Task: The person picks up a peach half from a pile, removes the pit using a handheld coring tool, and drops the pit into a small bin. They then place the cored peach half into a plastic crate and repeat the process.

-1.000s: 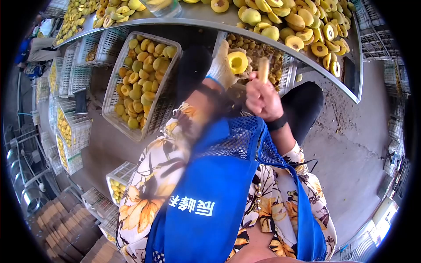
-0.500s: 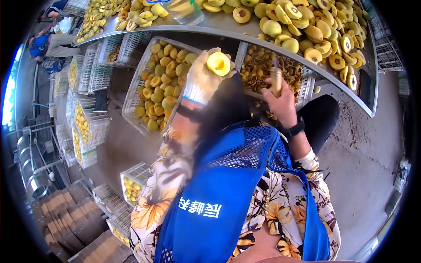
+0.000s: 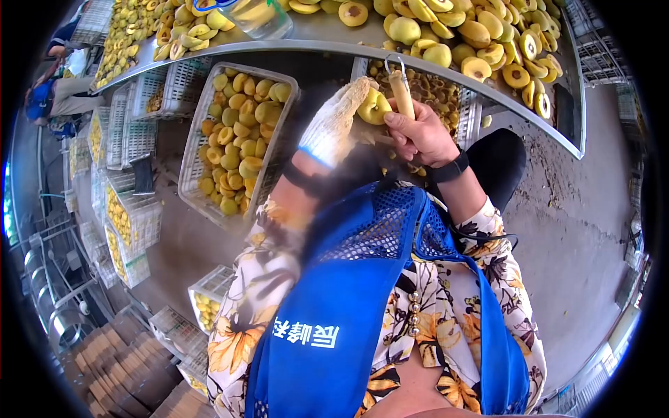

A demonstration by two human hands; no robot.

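Observation:
In my left hand (image 3: 333, 120), which wears a white knitted glove with a tan palm, sits a yellow peach half (image 3: 374, 106). My bare right hand (image 3: 428, 136) grips a pitting knife (image 3: 401, 95) by its wooden handle, its metal loop pointing up toward the table edge. The right thumb reaches to the side of the peach half, so both hands meet at the fruit. Below them a white crate (image 3: 468, 122) of brown pits and scraps is partly covered by my hands. Left of my gloved hand stands a crate (image 3: 189, 167) filled with yellow peach halves.
A metal table (image 3: 327, 46) crosses the top, bearing heaps of cut peaches (image 3: 481, 31) and a clear container of liquid (image 3: 261, 19). Stacked crates (image 3: 132, 209) line the left. Another person (image 3: 70, 94) is at the far left. Cardboard stacks (image 3: 125, 355) lie lower left.
My right hand has moved left and up to the peach half, bringing the pitting knife beside it. The peach half has turned and now sits between both hands.

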